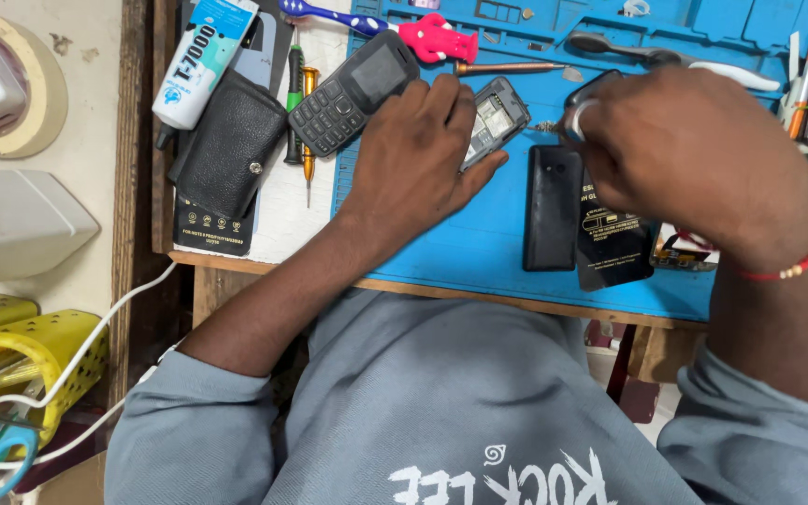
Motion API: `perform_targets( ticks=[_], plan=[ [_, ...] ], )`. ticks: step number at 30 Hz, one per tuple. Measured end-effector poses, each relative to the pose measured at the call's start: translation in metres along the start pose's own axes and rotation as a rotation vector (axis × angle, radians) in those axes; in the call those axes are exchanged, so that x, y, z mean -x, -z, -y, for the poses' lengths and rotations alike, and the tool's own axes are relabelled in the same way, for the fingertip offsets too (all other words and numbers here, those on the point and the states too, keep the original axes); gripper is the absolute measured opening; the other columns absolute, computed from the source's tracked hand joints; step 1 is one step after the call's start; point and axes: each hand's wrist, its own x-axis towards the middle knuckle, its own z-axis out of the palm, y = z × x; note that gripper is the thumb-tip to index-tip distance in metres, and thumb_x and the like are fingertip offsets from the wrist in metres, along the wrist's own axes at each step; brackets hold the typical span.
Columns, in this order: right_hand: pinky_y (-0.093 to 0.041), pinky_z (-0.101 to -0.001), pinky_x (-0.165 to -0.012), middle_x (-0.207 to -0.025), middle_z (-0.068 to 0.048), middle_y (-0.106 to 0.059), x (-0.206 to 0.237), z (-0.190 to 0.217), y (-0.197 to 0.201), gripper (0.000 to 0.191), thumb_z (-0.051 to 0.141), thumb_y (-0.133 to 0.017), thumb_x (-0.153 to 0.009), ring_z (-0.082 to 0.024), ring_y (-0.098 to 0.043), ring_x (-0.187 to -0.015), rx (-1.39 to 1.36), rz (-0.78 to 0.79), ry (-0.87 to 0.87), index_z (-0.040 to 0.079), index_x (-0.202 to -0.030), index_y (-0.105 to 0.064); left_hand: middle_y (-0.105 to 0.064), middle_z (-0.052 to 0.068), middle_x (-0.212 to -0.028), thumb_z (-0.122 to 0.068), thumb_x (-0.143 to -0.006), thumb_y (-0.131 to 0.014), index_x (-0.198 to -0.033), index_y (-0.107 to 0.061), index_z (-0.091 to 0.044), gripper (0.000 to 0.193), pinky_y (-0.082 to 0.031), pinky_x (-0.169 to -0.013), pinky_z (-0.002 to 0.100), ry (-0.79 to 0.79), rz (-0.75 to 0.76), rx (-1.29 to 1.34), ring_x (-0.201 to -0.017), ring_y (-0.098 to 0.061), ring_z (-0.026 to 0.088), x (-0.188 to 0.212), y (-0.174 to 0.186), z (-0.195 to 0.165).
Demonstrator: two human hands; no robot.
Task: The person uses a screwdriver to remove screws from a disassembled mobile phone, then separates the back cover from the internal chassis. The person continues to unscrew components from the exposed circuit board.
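A blue work mat [479,252] covers most of the wooden bench, its near edge running just above the person's grey sweatshirt. The right hand [694,159], wearing a red thread bracelet [797,266], is curled closed over a thin tool whose tip [546,126] points left; what exactly the fingers pinch I cannot tell. The left hand [413,168] lies flat on the mat, fingers steadying an opened phone body [493,117] near the mat's far edge. A keypad phone [353,92] lies at the far left corner, a black back cover [554,206] mid-mat, a black pouch [231,145] off the left edge.
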Motion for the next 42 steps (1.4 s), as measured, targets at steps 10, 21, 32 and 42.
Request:
perform_targets(
  ticks=[10,21,32,42],
  plan=[
    [-0.056,-0.0449,-0.063,-0.091,-0.014,-0.072,0.015,0.002,-0.027,0.023,0.009,-0.075,-0.081,-0.035,-0.069,-0.075,-0.190,-0.247,0.021,0.004,-0.102,-0.076,-0.058,0.010,-0.104,-0.042,-0.093,-0.081,-0.099,-0.069,0.004,0.048,-0.052,-0.072,0.039,-0.040,-0.045,0.051,-0.087,-0.059,0.023,0.003,-0.008,0.002],
    [-0.062,-0.0296,-0.077,-0.110,-0.013,-0.076,0.026,-0.005,-0.096,0.009,-0.001,-0.076,-0.103,-0.024,-0.077,-0.091,-0.653,-0.573,-0.009,-0.001,-0.109,-0.070,-0.055,0.011,-0.101,-0.048,-0.096,-0.077,-0.113,-0.068,0.008,0.059,-0.054,-0.065,0.039,0.065,-0.083,0.144,-0.085,-0.063,0.023,0.004,-0.008,0.006],
    [-0.055,-0.0175,-0.070,-0.103,-0.011,-0.076,0.028,-0.001,-0.105,0.009,-0.001,-0.076,-0.106,-0.008,-0.070,-0.083,-1.051,-0.563,-0.121,-0.003,-0.114,-0.072,-0.071,0.009,-0.100,-0.042,-0.095,-0.080,-0.121,-0.061,-0.003,0.050,-0.061,-0.077,0.038,0.188,-0.100,0.509,-0.090,-0.075,0.022,0.002,-0.008,0.006],
    [-0.060,-0.0252,-0.083,-0.105,-0.011,-0.074,0.027,0.014,-0.085,0.020,0.003,-0.070,-0.103,-0.012,-0.073,-0.095,-1.124,-0.542,-0.066,-0.003,-0.122,-0.065,-0.071,0.008,-0.107,-0.037,-0.101,-0.070,-0.137,-0.045,-0.006,0.055,-0.068,-0.089,0.036,0.469,0.083,1.370,-0.100,-0.079,0.019,0.000,-0.020,0.023]
  ],
)
